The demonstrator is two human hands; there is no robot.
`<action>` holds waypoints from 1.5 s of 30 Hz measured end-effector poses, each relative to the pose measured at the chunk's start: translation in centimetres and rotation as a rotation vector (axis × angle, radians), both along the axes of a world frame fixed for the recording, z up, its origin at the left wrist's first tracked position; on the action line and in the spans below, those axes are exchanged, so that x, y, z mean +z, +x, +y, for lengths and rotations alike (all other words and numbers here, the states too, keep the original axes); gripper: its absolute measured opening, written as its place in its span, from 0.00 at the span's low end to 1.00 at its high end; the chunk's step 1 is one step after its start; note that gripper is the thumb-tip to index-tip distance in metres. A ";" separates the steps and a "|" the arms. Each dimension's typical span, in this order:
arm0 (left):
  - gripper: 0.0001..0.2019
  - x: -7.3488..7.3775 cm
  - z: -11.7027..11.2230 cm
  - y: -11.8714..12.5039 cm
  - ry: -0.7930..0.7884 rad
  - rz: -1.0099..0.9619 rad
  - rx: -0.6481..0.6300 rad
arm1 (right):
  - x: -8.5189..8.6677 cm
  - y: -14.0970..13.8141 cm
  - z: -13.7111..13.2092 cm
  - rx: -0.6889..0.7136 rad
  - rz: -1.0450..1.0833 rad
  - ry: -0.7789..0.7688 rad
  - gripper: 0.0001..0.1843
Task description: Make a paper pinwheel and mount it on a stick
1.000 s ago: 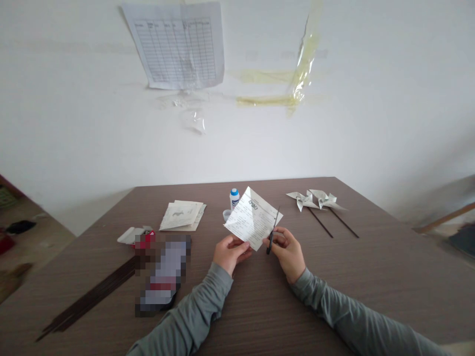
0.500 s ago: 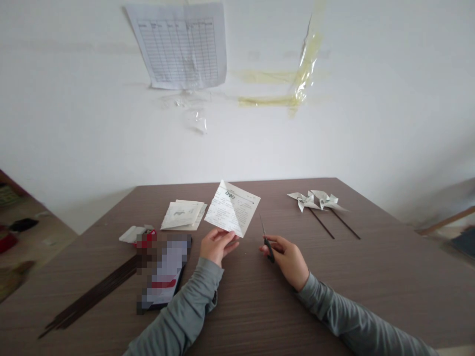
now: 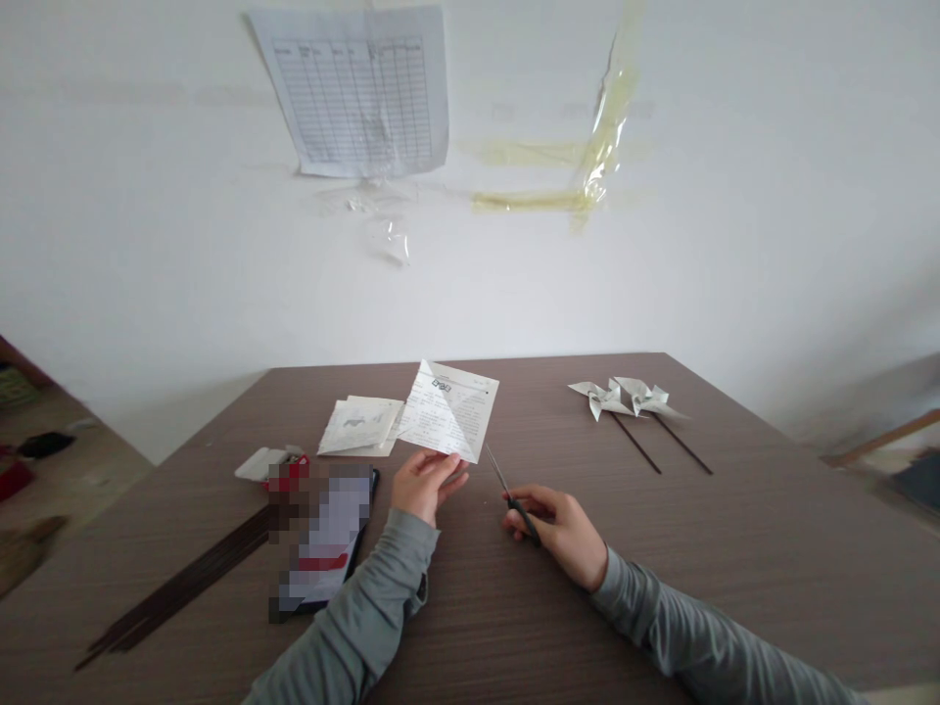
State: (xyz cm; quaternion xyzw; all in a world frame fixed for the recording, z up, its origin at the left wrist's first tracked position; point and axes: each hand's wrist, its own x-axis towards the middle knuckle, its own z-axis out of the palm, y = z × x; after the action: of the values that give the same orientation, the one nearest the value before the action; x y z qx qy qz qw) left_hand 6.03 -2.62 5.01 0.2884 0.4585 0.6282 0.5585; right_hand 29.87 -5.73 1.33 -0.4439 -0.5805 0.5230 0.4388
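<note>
A square of printed paper (image 3: 453,411) with diagonal creases is raised above the table. My left hand (image 3: 427,485) pinches it along its lower edge. In my right hand (image 3: 558,529) is a pair of scissors (image 3: 520,511) with dark handles, my fingers closed around them. The blades point up and to the left, their tips close to the paper's lower right corner. From here I cannot tell whether the tips touch the paper.
On the brown table (image 3: 661,607), a stack of paper squares (image 3: 359,428), a red-and-white box (image 3: 275,468), dark thin sticks (image 3: 183,583) and a phone (image 3: 330,539) lie to the left. Two paper pinwheels (image 3: 603,399) on sticks lie at right. Behind is a wall (image 3: 661,274).
The paper has shifted slightly left and turned a little in my left hand. My right hand has moved down, and the scissors now slant more to the left, their tips nearer the paper's lower corner.
</note>
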 end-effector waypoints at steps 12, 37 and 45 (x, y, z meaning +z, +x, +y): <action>0.19 0.2 -0.1 0.1 0.010 -0.002 -0.020 | 1.0 -0.8 -0.5 0.061 0.038 -0.060 0.38; 0.16 -0.8 1.0 0.0 -0.081 -0.015 -0.096 | 2.1 -1.3 -0.9 0.102 -0.008 -0.129 0.44; 0.18 -0.7 0.9 0.1 -0.086 -0.002 -0.090 | 2.1 -1.3 -0.9 0.096 -0.012 -0.145 0.44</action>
State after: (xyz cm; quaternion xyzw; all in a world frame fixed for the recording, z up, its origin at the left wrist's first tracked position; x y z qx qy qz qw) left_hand 6.08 -1.68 4.32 0.2838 0.4713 0.5823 0.5986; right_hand 28.54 -6.62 3.42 -0.4492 -0.5643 0.5812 0.3768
